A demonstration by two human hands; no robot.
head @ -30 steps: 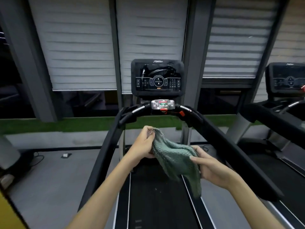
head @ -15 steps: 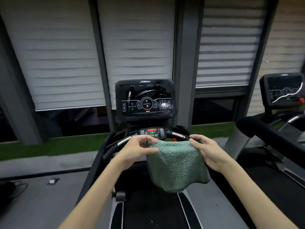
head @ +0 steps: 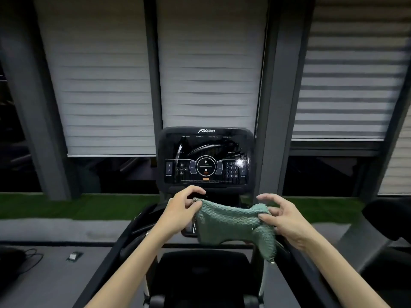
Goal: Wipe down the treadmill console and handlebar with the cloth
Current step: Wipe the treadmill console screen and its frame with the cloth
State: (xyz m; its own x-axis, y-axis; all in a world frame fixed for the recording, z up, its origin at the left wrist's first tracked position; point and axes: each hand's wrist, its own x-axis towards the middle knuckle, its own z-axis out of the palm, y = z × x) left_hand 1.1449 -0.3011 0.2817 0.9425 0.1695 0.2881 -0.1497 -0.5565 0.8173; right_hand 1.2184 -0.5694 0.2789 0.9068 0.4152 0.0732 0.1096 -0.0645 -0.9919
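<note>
Left hand [head: 180, 210] pinches top-left corner of green knitted cloth [head: 229, 225], thumb against fingers. Right hand [head: 287, 221] pinches opposite corner, spare fingers spread loose. Cloth stretched between hands, lower edge hanging, just below glossy black treadmill console [head: 205, 156], apart from it. Judgement: fold into flat pad; wipe screen lightly, avoid triggering keys; black handlebar [head: 127, 235] next.

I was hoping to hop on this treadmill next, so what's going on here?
A person is standing at the treadmill, holding a green cloth stretched between both hands. The left hand pinches one end and the right hand pinches the other. The cloth hangs just below the console and is not touching its screen, so the wipe-down looks about to begin.
</note>
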